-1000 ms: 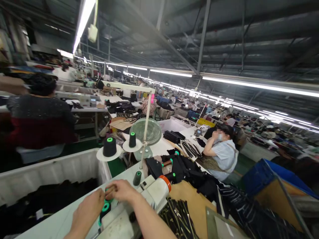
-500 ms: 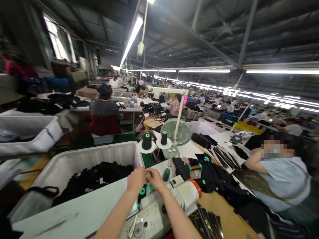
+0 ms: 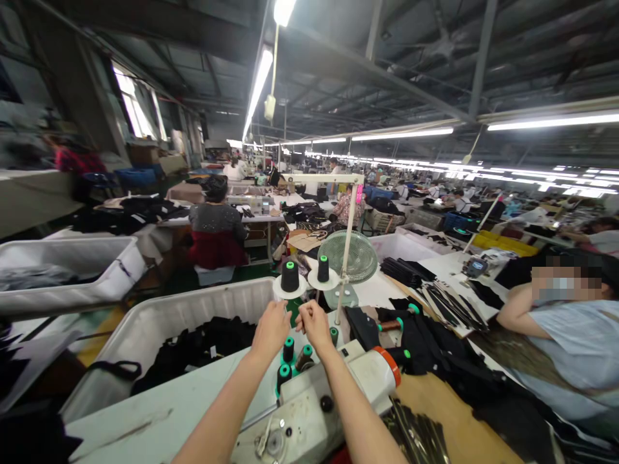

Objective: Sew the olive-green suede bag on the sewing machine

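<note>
Above the back of a white sewing machine (image 3: pixel 302 403), my left hand (image 3: pixel 272 326) and my right hand (image 3: pixel 314 322) are raised side by side with a small gap between them. Both have curled fingers pinched together. Whatever they pinch is too fine to make out. Just below them stand several thread spools on green bases, among them a black spool (image 3: pixel 289 349) and a brownish one (image 3: pixel 304 356). Beyond my fingers, a black thread cone (image 3: pixel 290 277) and a smaller black cone (image 3: pixel 323 269) rest on white discs of the thread stand (image 3: pixel 345 248).
Left of the machine is a white bin (image 3: pixel 193 306) with black fabric pieces. A green fan (image 3: pixel 349 256) stands behind the thread pole. Black cloth (image 3: pixel 435 348) and spools cover the right side, near a seated co-worker (image 3: pixel 575 335). Another person (image 3: pixel 216 222) sits ahead.
My hands have risen slightly and moved apart; before, they met over the spools. More spools now show beneath them. The view has shifted a little, so the surroundings sit further right.
</note>
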Demonstrator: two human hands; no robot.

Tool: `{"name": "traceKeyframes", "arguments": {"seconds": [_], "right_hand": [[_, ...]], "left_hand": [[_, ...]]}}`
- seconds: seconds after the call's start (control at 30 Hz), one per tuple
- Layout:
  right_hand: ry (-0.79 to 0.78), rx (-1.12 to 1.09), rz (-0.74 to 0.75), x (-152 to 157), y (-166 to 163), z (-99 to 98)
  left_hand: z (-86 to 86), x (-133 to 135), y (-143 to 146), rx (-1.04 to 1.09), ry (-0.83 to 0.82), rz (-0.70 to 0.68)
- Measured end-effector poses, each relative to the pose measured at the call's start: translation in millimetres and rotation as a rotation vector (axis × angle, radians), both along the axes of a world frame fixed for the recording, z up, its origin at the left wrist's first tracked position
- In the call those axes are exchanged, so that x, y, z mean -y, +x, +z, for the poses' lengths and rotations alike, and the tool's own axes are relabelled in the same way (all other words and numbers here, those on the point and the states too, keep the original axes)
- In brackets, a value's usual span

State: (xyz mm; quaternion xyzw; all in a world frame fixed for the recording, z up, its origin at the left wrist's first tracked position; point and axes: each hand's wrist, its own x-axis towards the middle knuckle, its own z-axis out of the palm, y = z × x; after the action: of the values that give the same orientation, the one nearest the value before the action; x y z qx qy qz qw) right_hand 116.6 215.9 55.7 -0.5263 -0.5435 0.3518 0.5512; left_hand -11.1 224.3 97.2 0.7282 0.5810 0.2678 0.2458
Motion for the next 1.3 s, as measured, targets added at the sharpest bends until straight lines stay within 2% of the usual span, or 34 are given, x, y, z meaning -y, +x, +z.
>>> {"name": "traceKeyframes", "arguments": {"seconds": [0.13,0.3,0.47,0.63,0.7,0.77,0.83,0.93,1.03,1.13,1.23,1.3], "right_hand": [[0.044,-0.044,0.06,15,6,19.1],[0.108,-0.028,0.099,33,13,44.8],[0.097,0.058,0.048,55,27,64.7],[-0.056,0.215,-0.073,101,58,62.1],[-0.144,0.326,-0.126,111,75,51.5],[-0.25,0.453,-0.112,107,92,35.0],[-0.349,0.582,-0.052,86,105,14.5],[-0.427,0.764,0.092,39,111,-19.6],[-0.438,0.9,0.343,-6,97,-56.1],[-0.418,0.994,0.556,-35,73,-91.9],[-0.401,1.065,0.662,-47,55,-119.4],[-0.398,1.106,0.67,-50,51,-130.5]], "left_hand": [[13.6,1,-1,0.285,0.005,-0.107],[15.0,22,19,0.579,-0.108,-0.263],[12.7,37,31,0.665,-0.19,-0.314],[13.3,38,17,0.624,-0.219,-0.309],[15.1,39,10,0.607,-0.201,-0.254],[17.1,41,3,0.614,-0.182,-0.181],[18.1,44,-1,0.634,-0.173,-0.112],[16.0,50,-5,0.653,-0.178,-0.038],[11.2,57,-6,0.648,-0.159,-0.007],[7.1,62,-9,0.632,-0.132,-0.006],[6.7,66,-15,0.619,-0.132,-0.001],[7.8,69,-20,0.615,-0.138,0.012]]}}
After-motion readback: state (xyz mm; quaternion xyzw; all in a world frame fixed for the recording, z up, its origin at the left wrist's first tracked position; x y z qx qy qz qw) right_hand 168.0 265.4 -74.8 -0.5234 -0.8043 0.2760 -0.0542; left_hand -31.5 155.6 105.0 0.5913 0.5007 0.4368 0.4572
